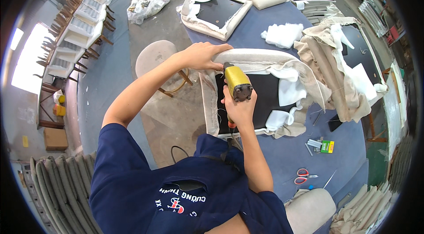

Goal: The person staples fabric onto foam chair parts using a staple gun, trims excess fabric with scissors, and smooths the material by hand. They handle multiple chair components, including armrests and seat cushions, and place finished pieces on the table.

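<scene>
My right hand [240, 109] is wrapped round the handle of a yellow and black staple gun [234, 77]. The gun's nose meets the upper left corner of an upholstered chair panel [269, 86], which lies with its black underside up. Over that same corner, my left hand [204, 56] grips the beige fabric edge [251, 55], thumb on the inner side and fingers along the outside. White wadding [291, 90] and loose fabric bunch on the panel's right side. The gun hides the exact spot beneath its nose.
On the blue table [265, 167] lie a box of staples [327, 146], red-handled scissors [302, 176] and white stuffing [282, 35]. Another panel [216, 13] sits at the far side, and a fabric-draped one [349, 66] at right. A round stool [155, 58] stands left of the table.
</scene>
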{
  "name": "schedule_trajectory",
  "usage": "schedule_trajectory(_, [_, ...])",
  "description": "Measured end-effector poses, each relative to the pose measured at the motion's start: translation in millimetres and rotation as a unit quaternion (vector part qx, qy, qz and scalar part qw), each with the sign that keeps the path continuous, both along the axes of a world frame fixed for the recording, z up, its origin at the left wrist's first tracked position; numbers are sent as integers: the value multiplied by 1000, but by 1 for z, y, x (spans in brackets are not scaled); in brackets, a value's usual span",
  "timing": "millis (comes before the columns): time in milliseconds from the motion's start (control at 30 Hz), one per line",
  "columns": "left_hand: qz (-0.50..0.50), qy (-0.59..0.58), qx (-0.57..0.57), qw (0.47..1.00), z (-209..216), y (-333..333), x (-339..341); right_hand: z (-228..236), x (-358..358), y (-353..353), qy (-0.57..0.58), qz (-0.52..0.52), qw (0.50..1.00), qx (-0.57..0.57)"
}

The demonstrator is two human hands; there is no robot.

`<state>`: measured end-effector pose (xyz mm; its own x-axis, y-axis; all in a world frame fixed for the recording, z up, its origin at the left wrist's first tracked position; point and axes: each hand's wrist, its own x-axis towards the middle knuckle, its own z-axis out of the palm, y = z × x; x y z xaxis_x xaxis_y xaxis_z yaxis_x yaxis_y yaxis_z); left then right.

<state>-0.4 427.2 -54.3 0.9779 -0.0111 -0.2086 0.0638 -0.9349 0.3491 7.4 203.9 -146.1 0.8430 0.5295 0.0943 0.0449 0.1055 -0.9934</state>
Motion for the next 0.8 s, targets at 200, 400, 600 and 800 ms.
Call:
schedule_trajectory(200, [-5,-21,9,1000,-5,2,-1,-1,-3,3,-21,7,1000,-10])
schedule_trajectory(400, [-18,18,-14,1000,1,-5,8,2,1,-4,-1,17,1000,-16])
schedule_trajectory(600, [128,202,-387,891,13,35,19,6,-6,-23,60,7,998,37])
schedule_trajectory(800, [257,202,-477,816,-19,43,6,-4,-12,-19,30,17,997,75])
